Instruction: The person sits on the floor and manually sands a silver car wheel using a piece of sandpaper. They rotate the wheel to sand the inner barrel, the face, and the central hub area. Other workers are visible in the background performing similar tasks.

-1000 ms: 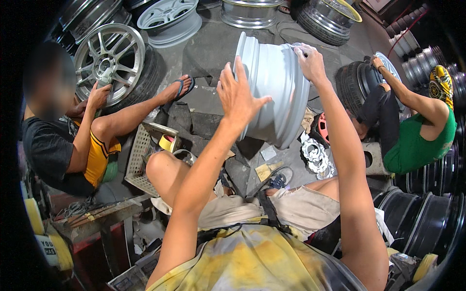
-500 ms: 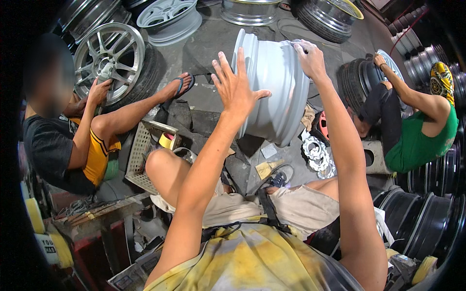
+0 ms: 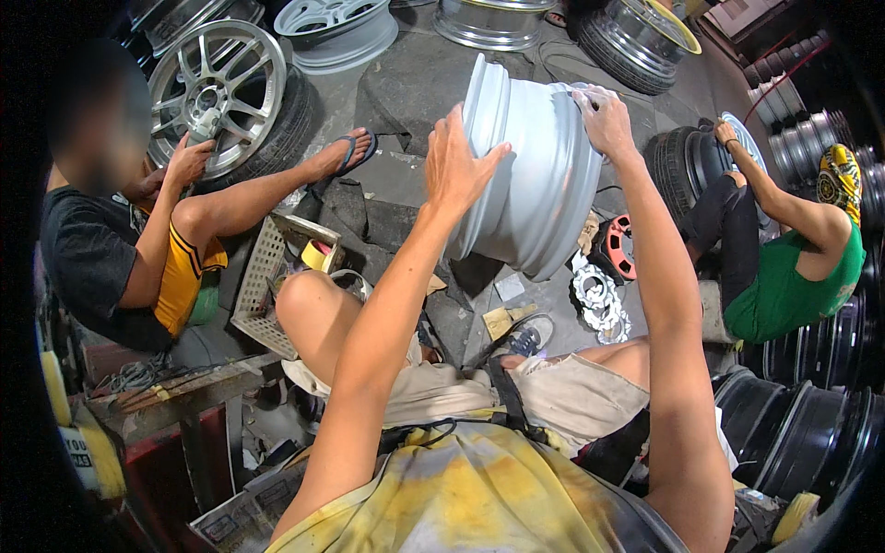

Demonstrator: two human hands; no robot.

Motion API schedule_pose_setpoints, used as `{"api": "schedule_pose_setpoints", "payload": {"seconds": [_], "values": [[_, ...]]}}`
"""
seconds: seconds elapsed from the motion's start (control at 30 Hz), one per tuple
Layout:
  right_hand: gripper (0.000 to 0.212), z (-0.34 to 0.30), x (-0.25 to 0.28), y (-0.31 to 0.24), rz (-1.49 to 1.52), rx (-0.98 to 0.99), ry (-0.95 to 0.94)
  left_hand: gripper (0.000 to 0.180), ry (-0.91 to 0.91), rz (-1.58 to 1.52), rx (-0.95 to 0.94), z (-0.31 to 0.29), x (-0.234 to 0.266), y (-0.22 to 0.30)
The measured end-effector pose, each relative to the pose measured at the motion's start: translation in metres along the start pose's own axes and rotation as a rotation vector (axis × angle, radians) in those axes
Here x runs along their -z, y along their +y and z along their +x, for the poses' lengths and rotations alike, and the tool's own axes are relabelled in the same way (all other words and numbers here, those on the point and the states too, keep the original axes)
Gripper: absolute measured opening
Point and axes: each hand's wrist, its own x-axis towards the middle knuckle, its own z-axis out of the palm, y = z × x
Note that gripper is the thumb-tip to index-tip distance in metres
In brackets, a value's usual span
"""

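Note:
A light grey wheel rim [image 3: 530,166] stands on its edge in front of me, slightly tilted, its barrel toward me. My left hand [image 3: 458,166] is closed over its left flange, the thumb lying along the barrel and the other fingers partly hidden behind the edge. At the upper right of the same wheel rim, my right hand [image 3: 607,122] is closed with curled fingers on the flange. Whitish dust coats those fingertips. Whether anything thin is under them cannot be made out.
A person at left handles a spoked wheel [image 3: 218,101]; another in green at right works beside a tyre [image 3: 671,161]. A plastic crate [image 3: 256,293], a wooden-handled brush [image 3: 509,320], a red-orange ring [image 3: 619,247] and crumpled silvery pieces [image 3: 601,304] lie around. Stacked rims [image 3: 797,429] stand at right.
My left hand, open with spread fingers before, has closed on the rim's left flange. My right hand stays at the upper right edge. The whole view has shifted slightly.

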Motion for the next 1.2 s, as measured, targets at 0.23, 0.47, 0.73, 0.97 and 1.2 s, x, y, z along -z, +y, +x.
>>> {"api": "schedule_pose_setpoints", "payload": {"seconds": [0.23, 0.47, 0.73, 0.97, 1.2], "values": [[0.036, 0.033, 0.001, 0.015, -0.171, 0.023, -0.236, 0.046, -0.049, -0.15, 0.15, 0.046, -0.023, -0.004], [0.034, -0.11, -0.049, -0.105, -0.107, 0.348, 0.226, 0.043, -0.071, -0.02, 0.185, 0.103, -0.039, -0.011], [0.029, -0.013, -0.032, -0.06, -0.154, 0.151, -0.014, 0.044, -0.109, -0.037, 0.215, 0.084, -0.026, -0.006], [0.037, -0.009, -0.052, -0.069, 0.1, 0.03, -0.131, 0.049, -0.054, -0.019, 0.189, 0.103, -0.041, -0.014], [0.042, -0.101, 0.039, -0.053, -0.247, 0.537, -0.125, 0.048, 0.017, -0.149, 0.117, 0.042, -0.018, -0.011]]}}
